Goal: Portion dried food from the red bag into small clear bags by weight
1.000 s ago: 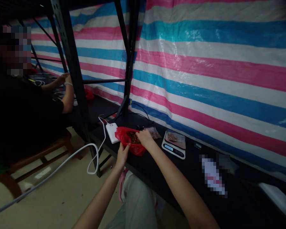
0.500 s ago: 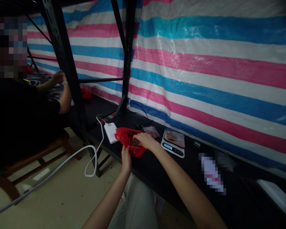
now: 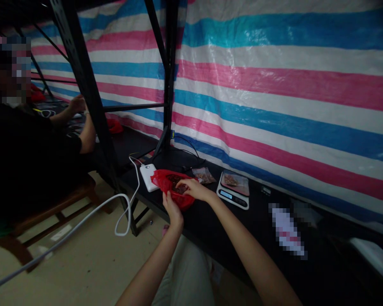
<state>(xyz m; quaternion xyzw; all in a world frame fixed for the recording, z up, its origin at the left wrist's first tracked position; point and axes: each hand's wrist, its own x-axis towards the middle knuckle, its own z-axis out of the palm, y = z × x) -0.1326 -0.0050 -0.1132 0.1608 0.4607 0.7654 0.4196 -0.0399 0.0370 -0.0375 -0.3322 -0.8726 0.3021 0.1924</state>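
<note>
A red plastic bag (image 3: 166, 180) with small dark brown pieces lies open on the black bench (image 3: 210, 221). My left hand (image 3: 172, 209) grips the bag's near edge with closed fingers. My right hand (image 3: 191, 189) reaches into the bag's mouth, fingers curled over the pieces; whether it holds any is hidden. A small clear packet (image 3: 203, 174) lies just beyond the bag. Right of it, a white digital scale (image 3: 233, 188) carries a little pile of the same pieces.
A white power bank (image 3: 147, 177) with a white cable (image 3: 83, 221) sits left of the bag. Black shelf posts (image 3: 83, 85) rise at the bench's left end. Another person in black sits at the far left. A striped tarp (image 3: 274, 85) backs the bench.
My left hand has slid slightly right along the bag's near edge. My right hand has dipped further into the bag. The view has shifted a little.
</note>
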